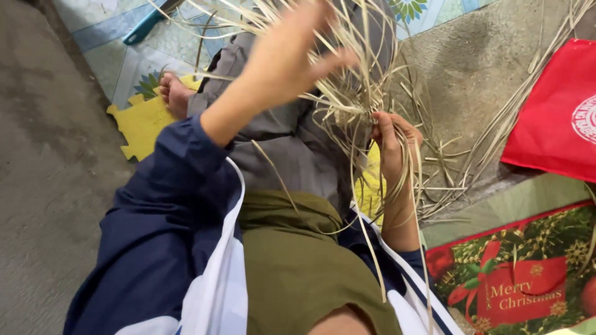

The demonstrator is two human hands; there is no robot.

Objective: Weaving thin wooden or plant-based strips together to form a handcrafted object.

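A loose bundle of dry, pale straw strips (347, 80) fans out above my lap. My right hand (392, 144) is closed around the bundle where the strips gather, low at the centre right. My left hand (292, 56) is raised in front of the strips with its fingers spread, combing through the upper strands, a few of which run between the fingers. Several long strands hang down over my right forearm and my olive garment. My grey-trousered legs and a bare foot (175, 93) lie beneath the bundle.
More straw strips (490, 149) lie scattered on the concrete floor at the right. A red cloth bag (552, 111) sits at the far right, a red-and-green festive printed bag (521, 279) below it. A yellow foam mat piece (141, 124) and patterned mat lie at upper left.
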